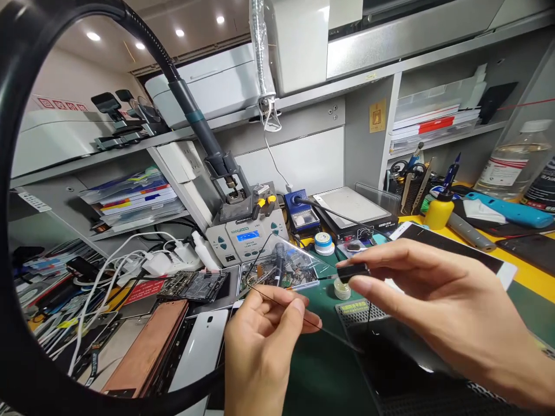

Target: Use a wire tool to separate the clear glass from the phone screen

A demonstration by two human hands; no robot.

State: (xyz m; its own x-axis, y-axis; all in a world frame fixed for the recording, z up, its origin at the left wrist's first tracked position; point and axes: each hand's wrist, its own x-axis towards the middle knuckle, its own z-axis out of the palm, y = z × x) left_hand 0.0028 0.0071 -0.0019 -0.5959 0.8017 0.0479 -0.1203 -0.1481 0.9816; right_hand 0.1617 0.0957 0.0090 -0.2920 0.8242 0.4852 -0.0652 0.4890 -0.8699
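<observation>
- Two things are gripped in mid-air: the left hand (269, 329) has a thin dark-edged piece (340, 338), the right hand (429, 289) a small black piece (352, 271).
- Left fingers: thumb and forefinger closed together on the thin dark-edged piece, which looks see-through within its edge and slants toward the right.
- Right fingers: clamped on the small black piece, thumb below, other fingers above; whether it joins the thin dark-edged piece, I cannot tell.
- Both pieces are above a green mat (316, 370), between the hands, in front of a clear box (315, 283) of circuit boards (299, 271).
- Beneath the right hand lies a glossy black panel (407, 361) on a perforated holder (347, 315); a small jar (342, 290) stands just beyond.
- Behind the right hand, a white-bordered panel (459, 248) lies near a yellow bottle (439, 211).
- At the back stands a soldering station (234, 245) with a lit blue display (248, 236); a white and blue tub (324, 244) sits to its right.
- Left of the left hand: a white phone shell (199, 346), then a copper-coloured panel (145, 352).
- A big black ring (6, 231) frames the left side.
- Yellow worktop (533, 283) shows at the right.
</observation>
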